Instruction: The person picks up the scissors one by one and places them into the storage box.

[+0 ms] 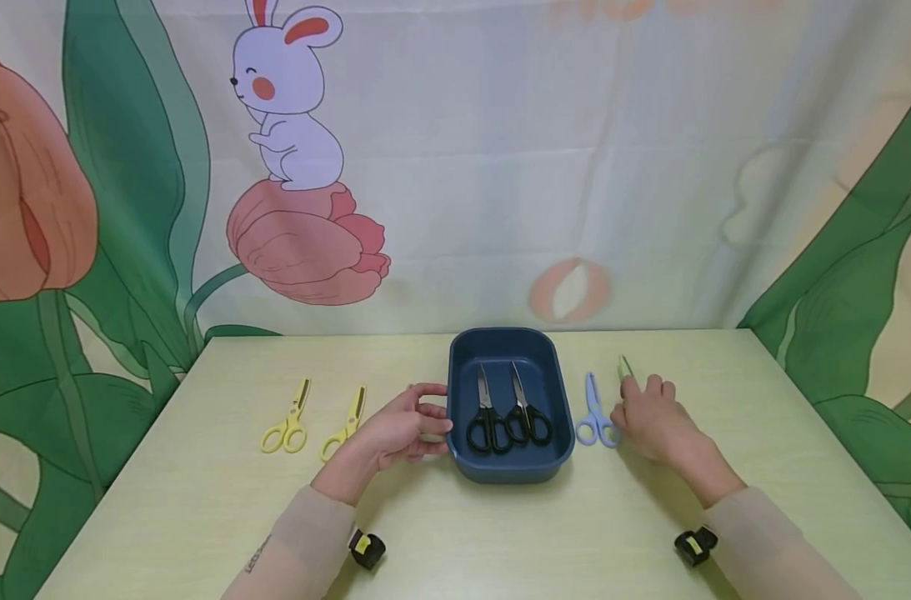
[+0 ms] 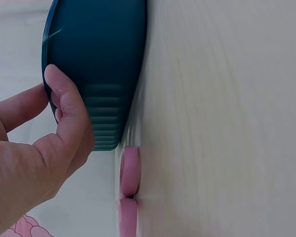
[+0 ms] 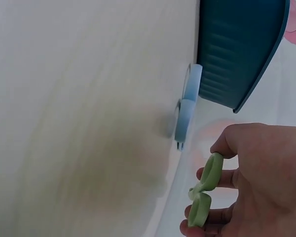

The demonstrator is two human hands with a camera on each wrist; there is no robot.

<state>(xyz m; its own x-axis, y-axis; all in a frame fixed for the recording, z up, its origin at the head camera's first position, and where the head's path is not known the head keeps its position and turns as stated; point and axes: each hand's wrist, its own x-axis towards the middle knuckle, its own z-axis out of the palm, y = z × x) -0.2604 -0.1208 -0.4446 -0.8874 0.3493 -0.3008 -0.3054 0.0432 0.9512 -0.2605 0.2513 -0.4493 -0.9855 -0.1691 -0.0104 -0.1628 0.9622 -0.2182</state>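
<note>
Pale sleeves [image 1: 316, 525] lie nearest. Beyond them the left hand [image 1: 404, 427], fingers loosely bent, rests against the blue bin [image 1: 511, 473] at its nine o'clock; the right hand [image 1: 656, 419], toward three, pinches green scissors [image 3: 201, 187]. Black-handled scissors [image 1: 487, 408] lie inside the bin, blue scissors [image 1: 593, 408] just beside it at three, yellow scissors [image 1: 294, 413] at nine.

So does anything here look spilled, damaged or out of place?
Mostly no. The blue bin has a short pale streak on its outer wall near the rim, possibly a scratch or just glare. Otherwise nothing stands out: the black scissors lie side by side inside, and no spill shows.
</note>
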